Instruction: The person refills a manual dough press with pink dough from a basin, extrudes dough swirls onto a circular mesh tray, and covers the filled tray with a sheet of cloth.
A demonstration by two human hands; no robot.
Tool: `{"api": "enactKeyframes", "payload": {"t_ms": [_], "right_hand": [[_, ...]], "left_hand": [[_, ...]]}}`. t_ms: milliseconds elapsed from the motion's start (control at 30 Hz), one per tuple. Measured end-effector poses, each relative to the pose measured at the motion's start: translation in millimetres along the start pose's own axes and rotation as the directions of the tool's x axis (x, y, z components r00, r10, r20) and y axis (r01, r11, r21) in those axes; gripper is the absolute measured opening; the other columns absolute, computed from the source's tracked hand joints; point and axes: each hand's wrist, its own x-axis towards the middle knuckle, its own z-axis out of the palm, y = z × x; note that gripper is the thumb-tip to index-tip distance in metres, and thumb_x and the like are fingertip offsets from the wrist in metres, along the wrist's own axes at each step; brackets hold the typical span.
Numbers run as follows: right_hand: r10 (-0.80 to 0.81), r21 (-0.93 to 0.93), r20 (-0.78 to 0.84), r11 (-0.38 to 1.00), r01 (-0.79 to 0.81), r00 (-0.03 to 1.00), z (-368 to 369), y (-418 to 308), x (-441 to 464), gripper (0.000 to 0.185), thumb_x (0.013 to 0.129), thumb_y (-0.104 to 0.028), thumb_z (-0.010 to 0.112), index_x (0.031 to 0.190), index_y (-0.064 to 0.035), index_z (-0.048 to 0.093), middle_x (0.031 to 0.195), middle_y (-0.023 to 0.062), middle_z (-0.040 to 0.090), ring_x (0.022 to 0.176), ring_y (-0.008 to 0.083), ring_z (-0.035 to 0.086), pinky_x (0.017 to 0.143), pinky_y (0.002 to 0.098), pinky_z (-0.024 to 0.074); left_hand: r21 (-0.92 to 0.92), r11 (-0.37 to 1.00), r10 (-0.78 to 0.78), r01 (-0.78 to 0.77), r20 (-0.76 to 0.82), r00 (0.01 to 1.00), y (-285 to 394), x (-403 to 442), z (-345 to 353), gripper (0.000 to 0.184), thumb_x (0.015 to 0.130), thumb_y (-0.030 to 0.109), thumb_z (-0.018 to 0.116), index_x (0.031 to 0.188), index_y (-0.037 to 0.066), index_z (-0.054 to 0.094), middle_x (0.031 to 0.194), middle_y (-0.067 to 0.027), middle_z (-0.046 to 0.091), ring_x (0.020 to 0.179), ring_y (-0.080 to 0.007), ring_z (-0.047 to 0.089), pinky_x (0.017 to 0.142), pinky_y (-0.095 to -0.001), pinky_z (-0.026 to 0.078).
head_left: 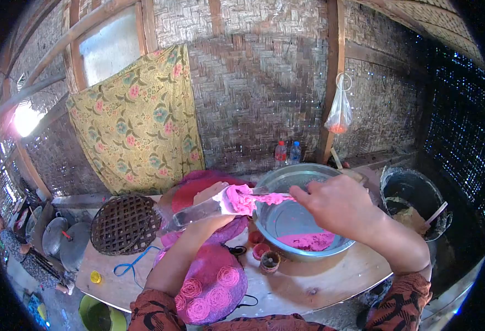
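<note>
My left hand [212,224] is wrapped round a clear plastic tube-like container [195,214], tilted with its mouth toward the right. Sticky pink dough [241,199] bulges at that mouth. From the right, my right hand [341,207] grips a thin utensil smeared with the same dough; its exact kind is hidden by dough and fingers. Beneath both hands stands a large metal basin [270,243] with more pink dough [311,241] at its bottom. Pink lacy rosettes [218,297] lie on a round pink-covered surface near my left forearm.
Small cups [269,261] stand beside the basin on the wooden table [330,284]. A dark woven basket [125,225] and a blue strap [124,269] lie left. A black bucket [410,193] stands right. Two bottles [295,153] are behind. Another person [24,254] is at far left.
</note>
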Motion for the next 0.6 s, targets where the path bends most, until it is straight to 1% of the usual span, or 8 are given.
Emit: {"api": "enactKeyframes", "payload": {"t_ms": [67, 267, 333, 367, 400, 467, 533, 600], "right_hand": [[-0.004, -0.015, -0.003, 1.000, 0.004, 1.000, 8.3, -7.2, 9.2, 0.023, 0.076, -0.011, 0.054, 0.098, -0.0090, 0.058, 0.065, 0.0061, 0.058, 0.057, 0.0232, 0.062, 0.046, 0.0341, 0.0469], [-0.030, 0.124, -0.055, 0.992, 0.037, 0.998, 52.5, -31.5, 1.6, 0.023, 0.078, -0.014, 0.056, 0.100, -0.0074, 0.059, 0.063, 0.0076, 0.059, 0.056, 0.0235, 0.063, 0.046, 0.0358, 0.0480], [0.069, 0.183, -0.055, 0.981, -0.058, 0.996, 32.9, -18.9, -14.2, 0.023, 0.078, -0.013, 0.058, 0.101, -0.0071, 0.061, 0.065, 0.0087, 0.061, 0.058, 0.0239, 0.064, 0.048, 0.0361, 0.0493], [0.175, 0.241, -0.045, 0.957, -0.159, 0.984, 25.8, -13.0, -19.7, 0.023, 0.079, -0.013, 0.059, 0.102, -0.0067, 0.062, 0.066, 0.0098, 0.062, 0.059, 0.0243, 0.064, 0.051, 0.0363, 0.0506], [0.168, 0.235, -0.053, 0.960, -0.152, 0.984, 33.3, -10.8, -21.0, 0.023, 0.079, -0.013, 0.059, 0.102, -0.0067, 0.062, 0.066, 0.0098, 0.062, 0.059, 0.0243, 0.064, 0.051, 0.0363, 0.0506], [0.482, 0.514, -0.225, 0.797, -0.317, 0.847, 73.9, -18.0, -24.3, 0.035, 0.077, -0.013, 0.059, 0.112, -0.0133, 0.059, 0.076, 0.0129, 0.066, 0.064, 0.0277, 0.065, 0.054, 0.0401, 0.0526], [0.562, 0.665, -0.114, 0.655, -0.358, 0.819, 122.4, -44.8, -21.9, 0.032, 0.081, -0.014, 0.059, 0.113, -0.0103, 0.060, 0.080, 0.0189, 0.065, 0.068, 0.0358, 0.064, 0.058, 0.0427, 0.0526], [0.598, 0.722, -0.082, 0.588, -0.366, 0.798, 146.4, -76.4, -15.9, 0.031, 0.083, -0.015, 0.058, 0.113, -0.0100, 0.060, 0.081, 0.0200, 0.064, 0.069, 0.0384, 0.063, 0.059, 0.0438, 0.0523]], "left_hand": [[-0.125, 0.992, -0.031, 0.030, -0.012, 0.999, 5.9, 3.4, -3.8, 0.025, 0.070, 0.037, 0.068, 0.082, 0.016, 0.060, 0.077, -0.0012, 0.057, 0.075, -0.0189, 0.059, 0.062, -0.0332, 0.050], [-0.287, 0.956, -0.060, 0.068, 0.039, 0.997, 18.1, 0.0, -24.8, 0.041, 0.064, 0.041, 0.072, 0.088, 0.010, 0.062, 0.081, -0.0072, 0.061, 0.074, -0.0263, 0.062, 0.062, -0.0363, 0.051], [0.053, 0.932, -0.351, 0.358, 0.375, 0.858, 9.1, 8.6, -28.7, 0.035, 0.071, 0.040, 0.068, 0.088, 0.011, 0.064, 0.079, -0.0083, 0.063, 0.076, -0.0284, 0.062, 0.062, -0.0390, 0.050], [-0.262, 0.939, -0.179, 0.222, 0.179, 0.967, -19.5, -2.3, -6.1, 0.024, 0.077, 0.033, 0.065, 0.087, 0.011, 0.065, 0.077, -0.0090, 0.065, 0.076, -0.0289, 0.061, 0.065, -0.0406, 0.048], [-0.542, 0.832, -0.149, 0.120, -0.010, 0.989, -39.3, -12.6, 8.8, 0.016, 0.079, 0.024, 0.065, 0.088, 0.011, 0.065, 0.081, -0.0084, 0.065, 0.077, -0.0278, 0.061, 0.068, -0.0403, 0.047], [-0.407, 0.908, -0.156, 0.097, -0.115, 0.981, -25.4, -9.5, -16.6, 0.028, 0.078, 0.024, 0.068, 0.099, 0.008, 0.061, 0.093, -0.0085, 0.063, 0.087, -0.0258, 0.060, 0.079, -0.0372, 0.047], [-0.478, 0.849, -0.271, 0.224, -0.031, 0.962, -14.8, -6.9, -19.3, 0.032, 0.078, 0.025, 0.068, 0.103, 0.007, 0.059, 0.100, -0.0093, 0.061, 0.093, -0.0256, 0.058, 0.083, -0.0380, 0.046], [-0.486, 0.852, -0.290, 0.193, -0.131, 0.948, -23.0, -1.2, -1.5, 0.029, 0.078, 0.030, 0.066, 0.097, 0.009, 0.061, 0.095, -0.0096, 0.062, 0.089, -0.0282, 0.060, 0.079, -0.0393, 0.047]]}}
